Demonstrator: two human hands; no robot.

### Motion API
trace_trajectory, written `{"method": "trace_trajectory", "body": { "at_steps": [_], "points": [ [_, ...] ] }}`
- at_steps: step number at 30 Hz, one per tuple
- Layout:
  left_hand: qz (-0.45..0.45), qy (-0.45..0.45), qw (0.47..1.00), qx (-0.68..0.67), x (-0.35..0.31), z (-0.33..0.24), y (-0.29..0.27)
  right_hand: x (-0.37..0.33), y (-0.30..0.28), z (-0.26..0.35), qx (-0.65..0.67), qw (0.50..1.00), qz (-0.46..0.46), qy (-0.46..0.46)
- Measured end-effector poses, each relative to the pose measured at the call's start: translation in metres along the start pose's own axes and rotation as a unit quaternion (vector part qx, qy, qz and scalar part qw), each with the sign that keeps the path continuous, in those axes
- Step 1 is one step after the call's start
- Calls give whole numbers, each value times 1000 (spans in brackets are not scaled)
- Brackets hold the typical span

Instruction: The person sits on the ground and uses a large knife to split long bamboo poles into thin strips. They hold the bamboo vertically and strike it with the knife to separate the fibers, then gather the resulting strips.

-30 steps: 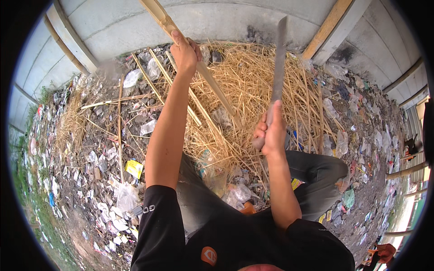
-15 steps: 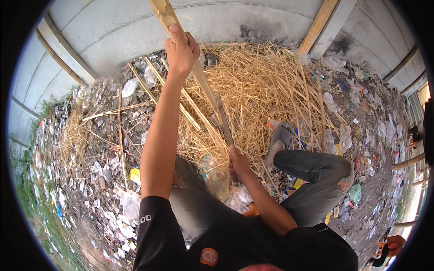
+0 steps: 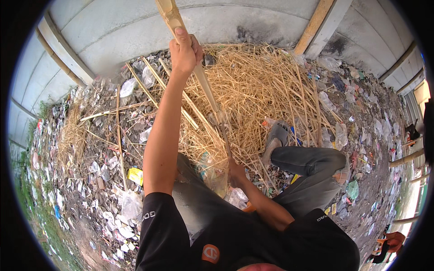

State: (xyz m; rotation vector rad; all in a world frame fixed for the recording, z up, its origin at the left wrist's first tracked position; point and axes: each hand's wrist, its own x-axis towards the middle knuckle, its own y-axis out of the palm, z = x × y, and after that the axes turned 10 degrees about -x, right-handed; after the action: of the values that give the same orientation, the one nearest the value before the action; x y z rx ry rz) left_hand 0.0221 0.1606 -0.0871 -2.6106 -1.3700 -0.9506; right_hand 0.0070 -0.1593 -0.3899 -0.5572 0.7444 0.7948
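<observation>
My left hand is wrapped around a split bamboo piece, thumb lying along its hollow inner side. The bamboo slants from the top of the view down toward the middle, over a heap of shavings. My right hand is closed on the handle of a long-bladed knife; the fingers mostly hide that handle. Its blade points away from me and meets the lower end of the bamboo, seen nearly edge-on. Whether the edge is biting into the bamboo I cannot tell.
Bamboo shavings are heaped in front of me, with loose bamboo strips on the left. A grey wall with a wooden post stands behind. Plastic litter covers the ground. My bent leg and sandal lie right.
My right hand has drawn the knife toward me, and its blade now shows narrower against the bamboo's lower end. My left hand keeps its hold on the bamboo, nearly in place.
</observation>
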Motion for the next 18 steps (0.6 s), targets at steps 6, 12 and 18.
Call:
{"method": "trace_trajectory", "body": {
  "at_steps": [6, 12, 18],
  "points": [
    [-17, -14, 1000, -19, -6, -4, -19, -60, -28, 127, 159, 979, 99, -78],
    [-14, -7, 999, -36, -2, -1, -19, -105, -24, 198, 199, 778, 24, -596],
    [-52, -10, 998, -43, -2, -2, -16, 18, 11, -1, 212, 975, 7, 67]
  ]
}}
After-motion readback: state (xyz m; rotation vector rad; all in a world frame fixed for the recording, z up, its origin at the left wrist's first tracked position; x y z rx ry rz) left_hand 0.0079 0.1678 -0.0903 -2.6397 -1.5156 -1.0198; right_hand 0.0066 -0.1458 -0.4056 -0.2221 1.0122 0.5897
